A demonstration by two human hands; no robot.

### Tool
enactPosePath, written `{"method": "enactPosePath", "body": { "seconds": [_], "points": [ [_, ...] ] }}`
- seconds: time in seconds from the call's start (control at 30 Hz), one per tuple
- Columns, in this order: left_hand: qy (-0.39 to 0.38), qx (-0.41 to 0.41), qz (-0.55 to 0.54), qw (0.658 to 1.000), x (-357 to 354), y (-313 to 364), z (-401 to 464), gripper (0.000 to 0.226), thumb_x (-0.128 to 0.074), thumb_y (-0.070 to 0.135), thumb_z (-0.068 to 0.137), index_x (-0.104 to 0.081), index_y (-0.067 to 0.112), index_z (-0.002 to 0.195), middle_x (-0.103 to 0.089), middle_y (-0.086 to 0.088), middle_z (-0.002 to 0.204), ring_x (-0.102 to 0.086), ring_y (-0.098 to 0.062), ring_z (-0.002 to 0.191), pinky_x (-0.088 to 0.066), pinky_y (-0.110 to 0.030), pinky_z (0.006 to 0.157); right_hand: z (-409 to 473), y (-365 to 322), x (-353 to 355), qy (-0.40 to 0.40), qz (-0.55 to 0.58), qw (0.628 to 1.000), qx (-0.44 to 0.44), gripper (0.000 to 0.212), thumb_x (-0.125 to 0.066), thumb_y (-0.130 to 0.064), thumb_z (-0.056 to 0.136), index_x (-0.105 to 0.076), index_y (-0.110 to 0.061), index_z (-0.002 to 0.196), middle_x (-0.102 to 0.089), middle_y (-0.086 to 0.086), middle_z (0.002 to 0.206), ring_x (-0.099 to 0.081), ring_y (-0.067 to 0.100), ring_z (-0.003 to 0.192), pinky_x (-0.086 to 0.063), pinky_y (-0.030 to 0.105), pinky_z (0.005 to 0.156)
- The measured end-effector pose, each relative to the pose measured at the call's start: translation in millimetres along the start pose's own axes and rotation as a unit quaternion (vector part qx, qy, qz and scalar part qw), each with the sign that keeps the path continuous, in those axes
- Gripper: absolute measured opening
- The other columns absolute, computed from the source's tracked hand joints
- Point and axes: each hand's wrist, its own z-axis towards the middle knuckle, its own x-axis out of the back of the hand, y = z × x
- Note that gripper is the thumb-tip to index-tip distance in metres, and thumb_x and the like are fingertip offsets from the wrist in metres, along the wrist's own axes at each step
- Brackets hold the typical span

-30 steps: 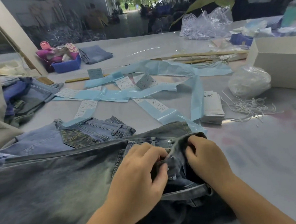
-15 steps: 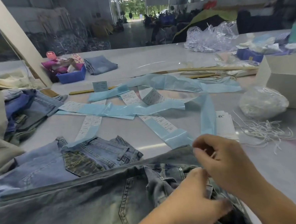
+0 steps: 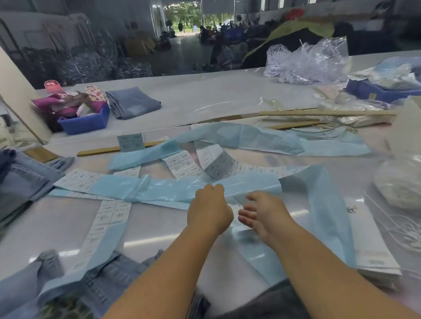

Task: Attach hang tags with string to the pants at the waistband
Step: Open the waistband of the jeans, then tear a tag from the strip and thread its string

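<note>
Both hands reach out over the middle of the desk, toward the blue backing strips (image 3: 245,189) with their white printed labels (image 3: 114,212). My left hand (image 3: 209,210) is curled, knuckles up, and whether it pinches anything I cannot tell; my right hand (image 3: 262,211) has loose, spread fingers and holds nothing. A blurred white scrap lies between them, possibly a label being peeled off for the next garment.

At the near edge lie the dark pants (image 3: 270,306), under my forearms, untouched by either hand. Lighter jeans (image 3: 108,279) sit toward the near left corner. To the right, a stack of hang tags (image 3: 367,246) and loose white strings (image 3: 411,235) wait near the right edge, kept close for easy picking. A blue bin (image 3: 85,122) stands toward the far left.
</note>
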Motion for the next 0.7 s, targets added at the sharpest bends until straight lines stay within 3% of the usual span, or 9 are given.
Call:
{"method": "enactPosePath", "body": {
  "seconds": [0.13, 0.2, 0.27, 0.3, 0.4, 0.47, 0.53, 0.63, 0.7],
  "points": [
    [0.006, -0.03, 0.083, 0.996, -35.7, -8.3, 50.2, 0.039, -0.046, 0.019, 0.092, -0.043, 0.012, 0.131, -0.047, -0.009, 0.135, -0.042, -0.028, 0.122, -0.036, -0.038, 0.1, 35.2, 10.9, -6.5, -0.01, 0.089, 0.996, -0.008, 0.016, -0.057, -0.009, 0.092, -0.053, -0.002, 0.105, -0.059, 0.018, 0.096, -0.062, 0.025, 0.065, -0.055, 0.029, 0.048],
    [0.011, -0.041, 0.123, 0.991, -43.5, -6.4, 60.8, 0.03, -0.042, 0.018, 0.094, -0.049, 0.014, 0.123, -0.054, -0.009, 0.128, -0.048, -0.028, 0.114, -0.038, -0.038, 0.093, 44.9, 13.7, -6.0, -0.019, 0.104, 0.994, 0.004, 0.025, -0.058, -0.008, 0.091, -0.049, -0.005, 0.114, -0.061, 0.02, 0.101, -0.062, 0.025, 0.064, -0.055, 0.03, 0.05],
    [0.046, -0.057, 0.128, 0.989, -41.4, -1.4, 61.4, 0.022, -0.042, 0.014, 0.094, -0.055, 0.016, 0.111, -0.062, -0.009, 0.115, -0.056, -0.029, 0.105, -0.039, -0.037, 0.081, 46.3, 12.9, -5.8, -0.028, 0.103, 0.994, 0.014, 0.012, -0.057, -0.006, 0.091, -0.057, -0.006, 0.102, -0.064, 0.02, 0.098, -0.062, 0.024, 0.063, -0.056, 0.031, 0.053],
    [0.072, -0.064, 0.091, 0.991, -37.8, 1.7, 57.2, 0.019, -0.043, 0.012, 0.093, -0.056, 0.016, 0.105, -0.064, -0.008, 0.108, -0.059, -0.029, 0.099, -0.038, -0.035, 0.076, 44.5, 11.5, -4.9, -0.036, 0.107, 0.993, 0.02, 0.006, -0.056, -0.006, 0.091, -0.06, -0.008, 0.095, -0.065, 0.018, 0.093, -0.063, 0.023, 0.061, -0.055, 0.032, 0.054],
    [0.121, -0.086, -0.091, 0.985, -21.9, 14.2, 27.6, 0.016, -0.045, 0.013, 0.092, -0.059, 0.016, 0.097, -0.066, -0.007, 0.098, -0.06, -0.028, 0.091, -0.043, -0.034, 0.07, 34.8, 6.1, -0.6, -0.099, 0.112, 0.987, 0.05, 0.016, -0.058, -0.018, 0.089, -0.074, -0.017, 0.086, -0.069, 0.01, 0.083, -0.067, 0.018, 0.063, -0.054, 0.031, 0.056],
    [0.116, -0.117, -0.168, 0.972, -8.7, 21.0, -1.7, 0.015, -0.044, 0.021, 0.094, -0.058, 0.017, 0.094, -0.066, -0.006, 0.093, -0.06, -0.025, 0.086, -0.039, -0.031, 0.066, 19.8, 3.3, 0.7, -0.174, 0.092, 0.979, 0.058, 0.018, -0.064, -0.031, 0.085, -0.078, -0.021, 0.092, -0.073, 0.01, 0.094, -0.071, 0.022, 0.083, -0.056, 0.036, 0.072],
    [0.091, -0.151, -0.226, 0.958, 5.7, 21.2, -28.0, 0.023, -0.043, 0.029, 0.092, -0.061, 0.017, 0.099, -0.067, -0.006, 0.096, -0.06, -0.021, 0.087, -0.038, -0.024, 0.07, 3.1, 1.3, 0.7, -0.223, 0.102, 0.968, 0.057, 0.041, -0.069, -0.033, 0.079, -0.07, -0.013, 0.115, -0.072, 0.015, 0.108, -0.069, 0.03, 0.101, -0.054, 0.043, 0.09],
    [0.078, -0.218, -0.218, 0.948, 23.2, 7.3, -56.1, 0.03, -0.057, 0.025, 0.09, -0.064, 0.014, 0.118, -0.059, -0.005, 0.119, -0.053, -0.018, 0.106, -0.043, -0.023, 0.089, -19.1, -2.0, 5.0, -0.216, 0.073, 0.967, 0.115, 0.038, -0.069, -0.011, 0.075, -0.068, -0.006, 0.113, -0.074, 0.014, 0.1, -0.07, 0.032, 0.092, -0.058, 0.04, 0.075],
    [0.137, -0.239, -0.153, 0.949, 29.4, -11.2, -68.6, 0.037, -0.064, 0.04, 0.086, -0.062, 0.021, 0.117, -0.052, 0.0, 0.126, -0.048, -0.017, 0.114, -0.042, -0.029, 0.098, -33.0, -6.0, 10.6, -0.161, 0.002, 0.972, 0.172, 0.035, -0.063, 0.002, 0.082, -0.068, -0.01, 0.114, -0.074, 0.012, 0.105, -0.069, 0.035, 0.096, -0.058, 0.045, 0.079]
  ]
}}
